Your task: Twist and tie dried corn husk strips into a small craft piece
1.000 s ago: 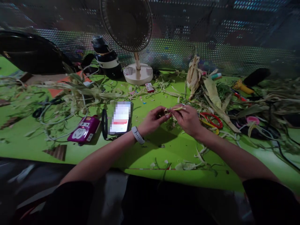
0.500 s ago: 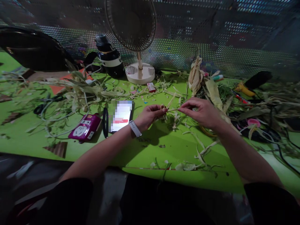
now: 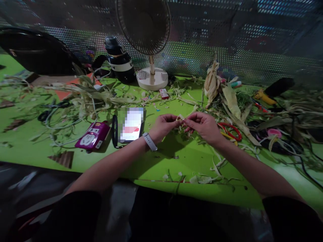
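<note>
Both hands meet over the green table [image 3: 184,168], fingertips close together. My left hand [image 3: 165,127], with a white band on its wrist, pinches a small piece of pale corn husk [image 3: 180,118]. My right hand [image 3: 200,125] is closed on the same husk from the other side, thumb and index finger pressed together. The husk is small and partly hidden by the fingers, so its full shape cannot be made out. Just right of my right hand lie red-and-yellow-handled scissors [image 3: 233,131].
A lit phone [image 3: 132,124] and a purple power socket [image 3: 93,136] lie to the left. Behind stand a fan [image 3: 152,79] and a black bottle [image 3: 122,69]. A dried husk bundle [image 3: 212,80], a yellow-handled tool [image 3: 264,96] and scattered husk strips lie to the right.
My right hand has moved left, up to my left hand. The husk strip stretched between them is now bunched at the fingertips. The red scissor handle has come into view.
</note>
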`<state>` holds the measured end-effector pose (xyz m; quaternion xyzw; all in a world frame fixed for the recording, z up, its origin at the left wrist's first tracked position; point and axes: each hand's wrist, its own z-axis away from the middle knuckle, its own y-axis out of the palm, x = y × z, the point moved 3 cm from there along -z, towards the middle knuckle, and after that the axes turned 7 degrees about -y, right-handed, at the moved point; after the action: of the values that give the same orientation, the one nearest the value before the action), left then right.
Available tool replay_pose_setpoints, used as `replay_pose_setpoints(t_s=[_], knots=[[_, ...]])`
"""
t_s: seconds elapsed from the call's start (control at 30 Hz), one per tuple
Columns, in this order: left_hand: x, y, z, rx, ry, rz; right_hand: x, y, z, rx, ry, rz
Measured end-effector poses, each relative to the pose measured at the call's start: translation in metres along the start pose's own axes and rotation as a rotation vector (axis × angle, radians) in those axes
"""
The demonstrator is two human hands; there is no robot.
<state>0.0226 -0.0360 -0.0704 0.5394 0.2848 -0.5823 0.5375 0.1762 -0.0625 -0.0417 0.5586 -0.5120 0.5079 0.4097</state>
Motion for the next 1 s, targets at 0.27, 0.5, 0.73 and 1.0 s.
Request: replay_pose_setpoints(t_s=[0.27,0.5,0.73,1.0], knots=[[0.001,0.003,0.004,-0.055,0.198,-0.149,-0.001,0.002,0.001,-0.027,0.093,0.075],[-0.001,0.005,0.01,0.005,0.425,-0.481,0.0,-0.001,0.001,-0.142,-0.049,-0.002],[-0.004,0.008,0.016,0.02,0.684,-0.882,-0.008,-0.001,0.0,0.006,-0.028,0.193],[-0.001,0.015,0.012,0.325,0.499,-0.869,0.013,-0.013,-0.004,-0.013,-0.359,0.678]])
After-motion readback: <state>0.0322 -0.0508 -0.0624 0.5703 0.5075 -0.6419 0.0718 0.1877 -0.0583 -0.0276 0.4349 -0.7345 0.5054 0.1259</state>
